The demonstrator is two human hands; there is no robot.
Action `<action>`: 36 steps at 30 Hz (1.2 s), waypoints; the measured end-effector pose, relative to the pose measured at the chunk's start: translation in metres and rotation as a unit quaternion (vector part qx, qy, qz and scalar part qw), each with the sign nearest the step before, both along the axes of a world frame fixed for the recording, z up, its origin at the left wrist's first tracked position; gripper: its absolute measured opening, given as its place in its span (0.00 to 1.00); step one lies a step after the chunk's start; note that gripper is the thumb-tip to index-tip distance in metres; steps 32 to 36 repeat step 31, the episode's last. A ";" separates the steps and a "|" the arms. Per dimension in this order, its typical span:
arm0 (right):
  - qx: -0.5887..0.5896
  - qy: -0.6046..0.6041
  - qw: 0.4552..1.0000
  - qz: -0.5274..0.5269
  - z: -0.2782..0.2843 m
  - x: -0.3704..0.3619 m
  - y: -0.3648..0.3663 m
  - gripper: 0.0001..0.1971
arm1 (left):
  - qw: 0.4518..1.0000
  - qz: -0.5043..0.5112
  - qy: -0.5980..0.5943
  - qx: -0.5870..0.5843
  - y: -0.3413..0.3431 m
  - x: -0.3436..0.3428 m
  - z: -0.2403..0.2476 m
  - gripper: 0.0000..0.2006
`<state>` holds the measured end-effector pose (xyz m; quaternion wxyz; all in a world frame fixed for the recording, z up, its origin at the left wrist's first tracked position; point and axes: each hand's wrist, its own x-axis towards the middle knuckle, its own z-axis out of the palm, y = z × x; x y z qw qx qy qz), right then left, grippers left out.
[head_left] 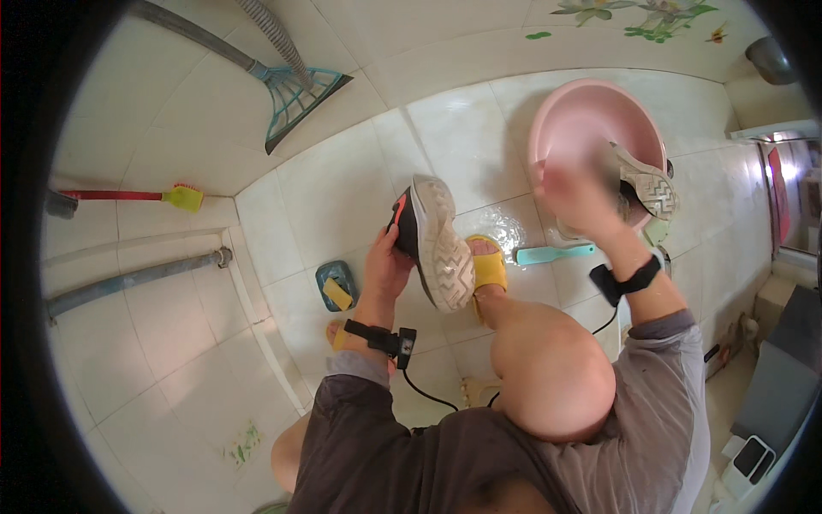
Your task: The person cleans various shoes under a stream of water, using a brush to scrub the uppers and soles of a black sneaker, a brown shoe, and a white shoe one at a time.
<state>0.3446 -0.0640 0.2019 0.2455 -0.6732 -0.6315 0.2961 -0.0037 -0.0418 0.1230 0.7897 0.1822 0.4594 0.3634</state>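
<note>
My left hand (387, 265) grips a sneaker (445, 248) with a dark upper, an orange-red stripe and a thick white zigzag sole. The shoe is tipped on its side, its sole turned to the right. Over the near edge of a pink basin (591, 94), my right hand (578, 199) is smeared by motion. A dark blur lies beside its fingers, and I cannot make out whether it holds anything. Another sneaker (658, 190) with a pale patterned sole rests at the basin's right rim, partly behind my right hand.
A turquoise brush (555, 254) lies on the wet tiles. Yellow soap (336, 295) sits in a dark dish (344, 274) at left. A squeegee (304, 98) leans at the far wall; a red-handled brush (181, 197) is at far left. My foot wears a yellow slipper (491, 264).
</note>
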 end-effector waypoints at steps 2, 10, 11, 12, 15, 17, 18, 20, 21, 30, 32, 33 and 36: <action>-0.194 0.140 0.969 0.055 0.017 -0.044 0.002 0.34 | 0.995 0.031 -0.090 -0.036 -0.007 0.008 0.007 0.20; -0.392 0.370 0.838 0.089 0.000 -0.096 0.008 0.46 | 0.991 0.002 -0.099 -0.090 -0.044 0.024 0.008 0.20; -0.404 0.376 0.829 0.090 -0.003 -0.099 0.010 0.45 | 0.991 0.000 -0.097 -0.088 -0.042 0.019 -0.003 0.20; -0.416 0.380 0.821 0.089 -0.003 -0.099 0.011 0.45 | 0.991 -0.016 -0.087 -0.099 -0.040 0.015 -0.014 0.20; -0.420 0.378 0.822 0.066 -0.002 -0.091 0.009 0.42 | 0.987 -0.056 -0.103 -0.112 -0.035 0.022 -0.028 0.22; -0.404 0.433 0.806 0.021 -0.001 -0.076 0.007 0.40 | 0.983 -0.074 -0.123 -0.112 -0.033 0.032 -0.023 0.23; -0.382 0.487 0.785 -0.018 0.007 -0.066 0.007 0.38 | 0.985 -0.095 -0.126 -0.072 -0.027 0.045 0.004 0.25; -0.345 0.505 0.788 -0.069 0.016 -0.041 0.002 0.34 | 0.984 -0.118 -0.115 -0.069 -0.025 0.049 -0.002 0.29; -0.313 0.504 0.800 -0.089 0.023 -0.024 -0.005 0.32 | 0.983 -0.119 -0.119 -0.071 -0.024 0.056 0.006 0.29; -0.083 0.530 0.775 -0.335 -0.019 0.078 -0.007 0.34 | 0.985 -0.144 0.046 -0.080 -0.033 0.044 0.006 0.27; -0.093 0.510 0.781 -0.348 -0.028 0.082 -0.001 0.33 | 0.984 -0.153 0.050 -0.081 -0.034 0.040 0.001 0.29; -0.093 0.510 0.781 -0.348 -0.028 0.082 -0.001 0.33 | 0.984 -0.153 0.050 -0.081 -0.034 0.040 0.001 0.29; -0.093 0.510 0.781 -0.348 -0.028 0.082 -0.001 0.33 | 0.984 -0.153 0.050 -0.081 -0.034 0.040 0.001 0.29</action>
